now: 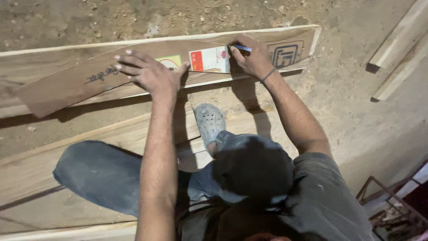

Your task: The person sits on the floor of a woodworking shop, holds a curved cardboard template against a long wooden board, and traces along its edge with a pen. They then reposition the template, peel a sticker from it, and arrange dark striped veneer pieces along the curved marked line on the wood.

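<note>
A long curved cardboard template (67, 85) lies on a wooden plank (53, 56) set on the dirt floor. My left hand (149, 73) presses flat on the cardboard with fingers spread. Just right of it, a small red and white printed card (208, 59) lies on the cardboard. My right hand (252, 58) grips a blue pen (243, 47), its tip at the top edge of the cardboard, close to the card's upper right corner.
My grey clog (209, 121) rests on another wide plank (89, 151) near me, my knees in dark trousers above it. Wooden battens (399, 42) lie at the upper right. A rusty metal frame (392, 201) stands at the lower right.
</note>
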